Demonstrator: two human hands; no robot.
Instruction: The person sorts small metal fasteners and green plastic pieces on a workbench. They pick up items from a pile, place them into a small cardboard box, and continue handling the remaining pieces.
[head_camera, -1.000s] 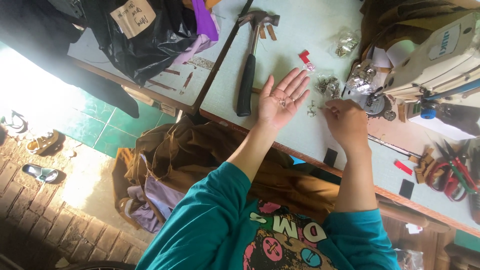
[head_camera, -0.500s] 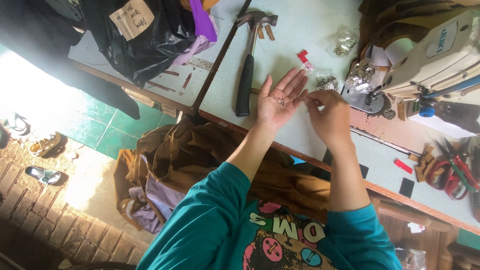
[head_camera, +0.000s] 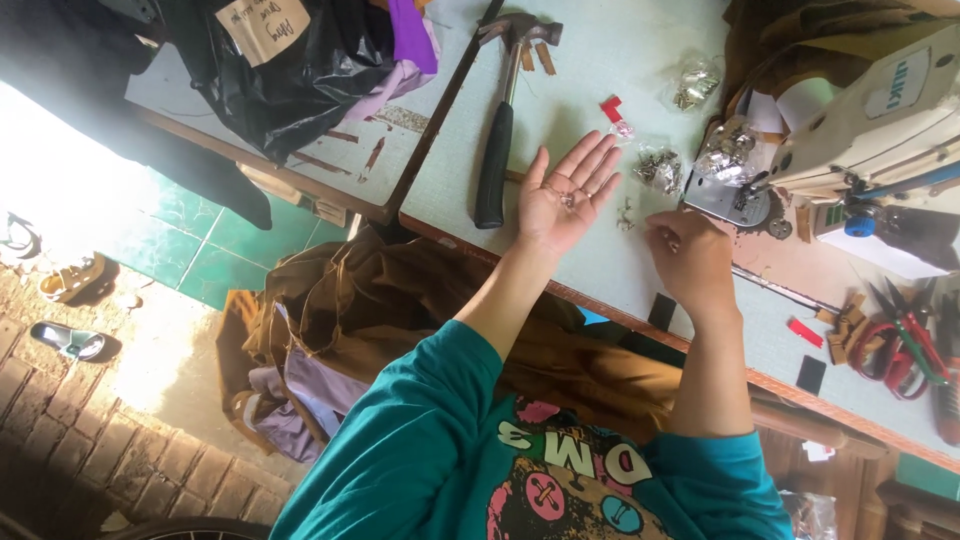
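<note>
My left hand (head_camera: 552, 215) lies palm up over the pale green table (head_camera: 590, 60), fingers spread, with a few small metal fittings (head_camera: 567, 199) resting in the palm. My right hand (head_camera: 690, 255) hovers to its right with the fingertips pinched together, just beside some loose metal fittings (head_camera: 626, 214) on the table. Whether it holds one is hidden. Small clear bags of metal fittings (head_camera: 660, 168) lie just beyond my fingers.
A black-handled hammer (head_camera: 497, 150) lies left of my left hand. A sewing machine (head_camera: 860, 110) stands at the right, with red-handled scissors (head_camera: 895, 345) near the table's edge. A black plastic bag (head_camera: 290, 70) sits far left. Brown cloth (head_camera: 400, 310) hangs below the table.
My right hand went from the table to my left palm, then drew back right toward the loose fittings. My left hand has stayed palm up.
</note>
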